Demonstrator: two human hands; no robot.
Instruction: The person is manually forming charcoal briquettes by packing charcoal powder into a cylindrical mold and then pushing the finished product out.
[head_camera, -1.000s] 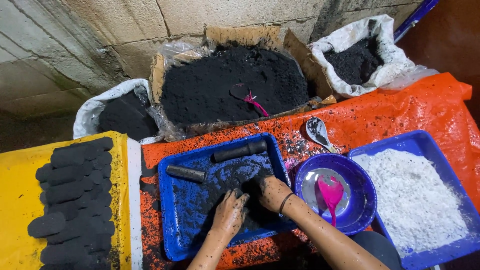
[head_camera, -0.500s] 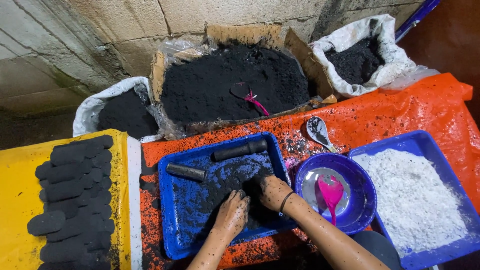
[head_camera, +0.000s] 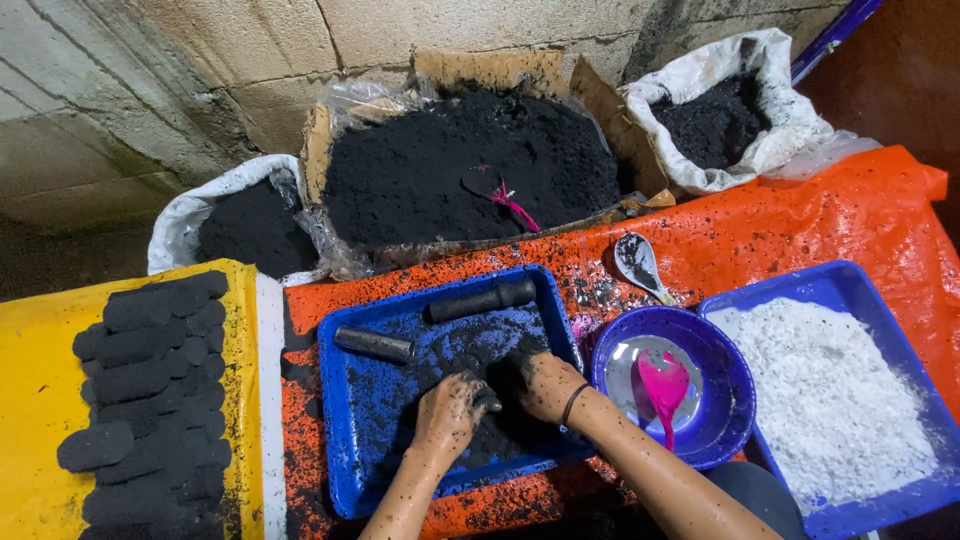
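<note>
A blue tray on an orange sheet holds a smear of black charcoal paste. My left hand and my right hand press together on a lump of this paste near the tray's front right, both coated in black. Two dark cylinders lie in the tray: one at the back, a shorter one at the left. What the fingers enclose is partly hidden.
A purple bowl with a pink spoon stands right of the tray, then a blue tray of white powder. Black briquettes lie on a yellow sheet at left. A box and sacks of black powder stand behind. A grey spoon lies nearby.
Both hands have stayed on the paste in the tray; the left hand has shifted slightly toward the right hand.
</note>
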